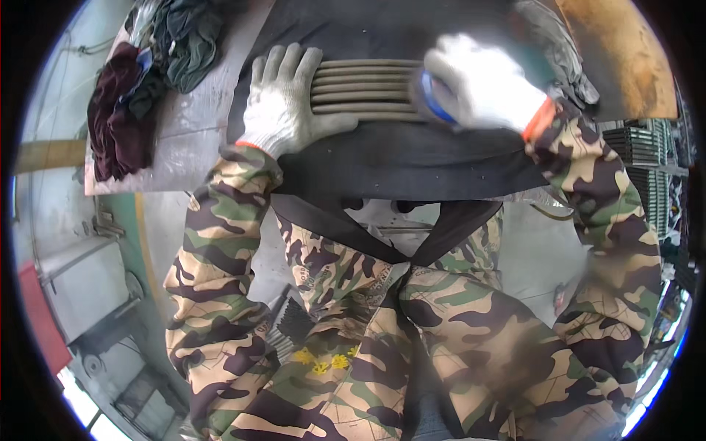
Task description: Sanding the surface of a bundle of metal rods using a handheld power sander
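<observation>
Several slim grey-brown rods or slats (365, 90) lie side by side across a black cloth (412, 162) on the table before me. My left hand (282, 99), in a white knit glove, is spread flat over their left end, fingers pointing away and thumb stretched along the nearest slat. At the right end, my gloved right hand (471, 82) is closed around a round thing with a blue rim (435, 103). Motion blurs it, so its kind cannot be made out. It touches or hovers just over the slats; their right ends are hidden beneath it.
Crumpled dark green cloth (190, 48) and maroon cloth (121, 121) lie on the table's left side. Grey crumpled material (566, 62) sits at the back right, beside a rusty brown board (618, 55). Stacked metal racks (638, 154) stand beyond my right arm.
</observation>
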A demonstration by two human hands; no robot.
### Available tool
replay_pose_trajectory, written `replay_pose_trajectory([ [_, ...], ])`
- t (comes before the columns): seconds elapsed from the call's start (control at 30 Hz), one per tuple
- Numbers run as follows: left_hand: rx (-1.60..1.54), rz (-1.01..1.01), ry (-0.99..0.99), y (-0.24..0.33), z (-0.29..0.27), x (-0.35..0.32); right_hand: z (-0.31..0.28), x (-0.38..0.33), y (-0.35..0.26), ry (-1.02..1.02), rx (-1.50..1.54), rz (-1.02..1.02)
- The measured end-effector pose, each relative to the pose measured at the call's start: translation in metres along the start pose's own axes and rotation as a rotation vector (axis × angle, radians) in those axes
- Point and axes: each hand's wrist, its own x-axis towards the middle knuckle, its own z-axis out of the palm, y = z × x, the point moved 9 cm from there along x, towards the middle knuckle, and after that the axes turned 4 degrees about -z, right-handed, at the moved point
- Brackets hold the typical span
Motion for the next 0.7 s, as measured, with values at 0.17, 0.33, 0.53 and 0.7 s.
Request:
replay_pose_trajectory([
  [0.17,-0.013,-0.052,0.07,-0.001,0.005,0.015,-0.003,0.024,0.022,0.012,-0.006,0.146],
  [0.33,-0.028,-0.07,0.047,0.001,0.008,0.019,-0.01,0.03,-0.001,0.043,-0.05,0.055],
  [0.53,0.008,-0.147,0.106,-0.006,0.008,0.011,-0.01,0.039,-0.015,-0.011,-0.04,0.076],
  [0.7,-0.073,-0.215,0.151,-0.006,0.0,0.014,-0.01,0.054,0.01,0.003,-0.084,0.151],
])
